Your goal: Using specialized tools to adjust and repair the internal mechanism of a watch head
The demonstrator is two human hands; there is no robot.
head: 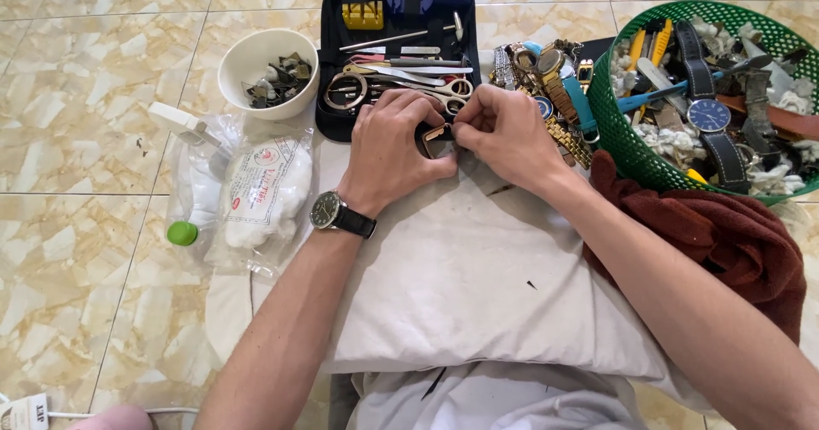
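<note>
My left hand [394, 147] and my right hand [503, 131] meet over the far end of a white pillow [478, 276]. Between their fingertips sits a small rectangular watch case [437, 140] with a gold-coloured rim. Both hands pinch it; whether the right fingers also grip a small tool is hidden. A dark-faced wristwatch [328, 211] on a black strap is on my left wrist.
An open black tool case [397, 42] with scissors, tweezers and screwdrivers lies just beyond the hands. A white bowl [266, 72] of small parts stands left. Loose watches [554, 89] lie right, beside a green basket [708, 89]. Cotton bags [256, 191] and a maroon cloth [725, 234] flank the pillow.
</note>
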